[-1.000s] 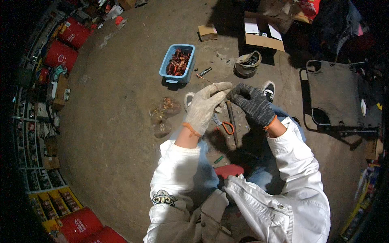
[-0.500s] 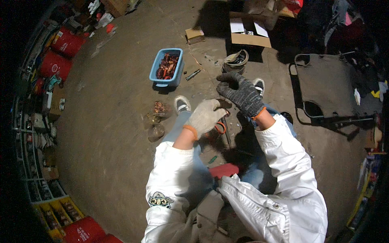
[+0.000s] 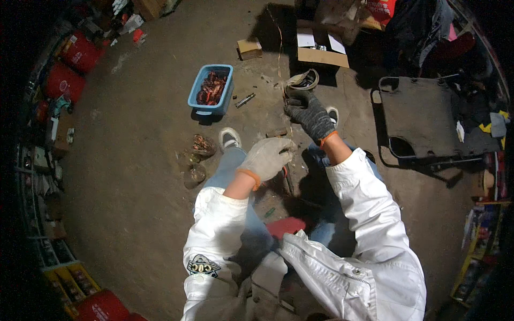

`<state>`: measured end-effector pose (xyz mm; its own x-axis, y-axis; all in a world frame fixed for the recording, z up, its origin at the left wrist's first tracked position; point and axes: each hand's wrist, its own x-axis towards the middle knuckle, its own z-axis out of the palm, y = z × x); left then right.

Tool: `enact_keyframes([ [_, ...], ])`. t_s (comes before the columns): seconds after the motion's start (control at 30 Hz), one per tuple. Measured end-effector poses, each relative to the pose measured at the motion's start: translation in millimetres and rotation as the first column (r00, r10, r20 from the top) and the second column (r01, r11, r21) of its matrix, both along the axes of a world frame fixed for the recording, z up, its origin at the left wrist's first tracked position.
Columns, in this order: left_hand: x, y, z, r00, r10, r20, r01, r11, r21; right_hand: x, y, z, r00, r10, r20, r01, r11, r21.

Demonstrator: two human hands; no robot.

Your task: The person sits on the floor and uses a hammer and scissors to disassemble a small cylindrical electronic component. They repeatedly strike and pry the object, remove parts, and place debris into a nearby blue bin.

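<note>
A thin copper-coloured wire (image 3: pixel 280 51) runs from the far floor down between my two hands. My right hand (image 3: pixel 311 116), in a dark grey knit glove, has its fingers closed around the wire. Below it my left hand (image 3: pixel 267 158), in a pale glove, is closed near the wire's lower end; its fingertips partly hide what they pinch. Under the left hand an orange-handled tool (image 3: pixel 286 171) is partly covered. A small block (image 3: pixel 277 132) lies just beyond that hand. Behind the right hand stands a bucket (image 3: pixel 303 80) with dark contents.
A blue bin (image 3: pixel 229 88) of copper scrap stands ahead left, a metal tool (image 3: pixel 245 100) beside it. Clear bags of copper bits (image 3: pixel 203 145) lie left of my foot. Farther off are a small carton (image 3: pixel 249 49) and an open box (image 3: pixel 322 55). A folding frame (image 3: pixel 423 117) stands right.
The wire now stretches up in a line from my hands to the far floor. My left hand has turned, its fingers drawn together. The view has shifted slightly right.
</note>
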<state>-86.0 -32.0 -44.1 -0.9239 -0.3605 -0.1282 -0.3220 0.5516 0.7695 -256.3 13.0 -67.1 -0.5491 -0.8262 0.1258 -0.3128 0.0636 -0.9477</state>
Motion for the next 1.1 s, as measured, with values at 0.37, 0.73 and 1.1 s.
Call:
enact_keyframes([
  [0.37, 2, -4, 23, 0.878, 0.461, -0.127, -0.477, 0.864, -0.161, -20, 10, 29, 0.654, 0.051, 0.755, 0.104, 0.982, -0.157],
  [0.73, -3, -4, 30, 0.874, 0.461, -0.152, -0.412, 0.871, 0.269, -25, 13, 25, 0.633, 0.151, 0.76, 0.173, 0.929, -0.328],
  [1.1, 10, -12, 18, 0.841, 0.507, -0.188, -0.528, 0.846, -0.082, -40, 24, 38, 0.703, 0.049, 0.71, 0.287, 0.894, -0.345],
])
